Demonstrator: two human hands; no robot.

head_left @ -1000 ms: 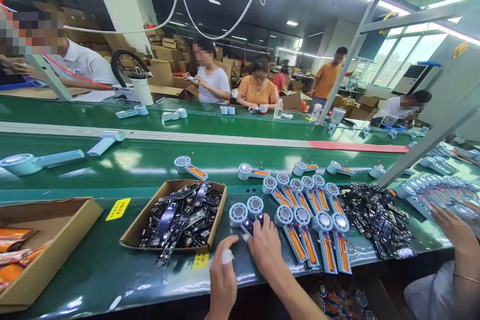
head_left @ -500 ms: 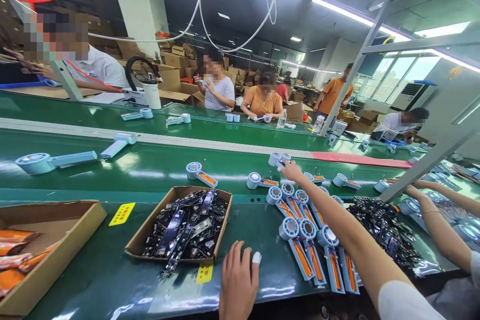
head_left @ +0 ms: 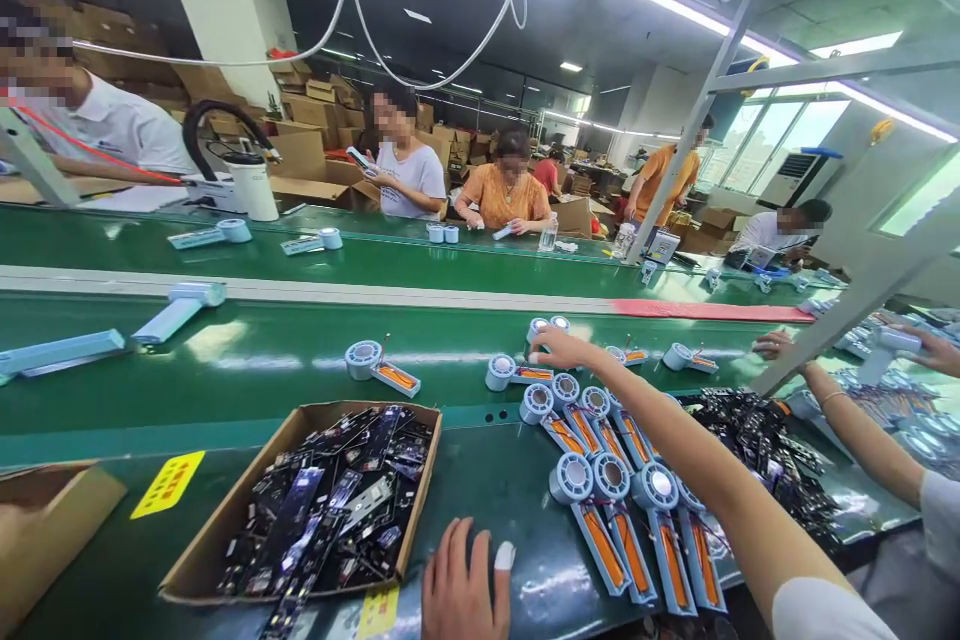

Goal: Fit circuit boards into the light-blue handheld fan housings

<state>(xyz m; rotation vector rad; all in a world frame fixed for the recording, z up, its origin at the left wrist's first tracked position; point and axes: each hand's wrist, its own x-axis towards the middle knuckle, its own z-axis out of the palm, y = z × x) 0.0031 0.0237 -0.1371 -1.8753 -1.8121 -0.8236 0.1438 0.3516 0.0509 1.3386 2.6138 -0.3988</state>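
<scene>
Green belt (head_left: 262,360) carries the fan units, so my right hand (head_left: 559,348) reaches far w/ fingers closed on two round fan heads (head_left: 546,326) there. My left hand (head_left: 465,585) lies flat, fingers released, beside the cardboard box (head_left: 225,550) of PCBs for balance.

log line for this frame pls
left hand: flat on green table, empty, beside cardboard box of circuit boards | right hand: extended over belt, holding two fan units
</scene>
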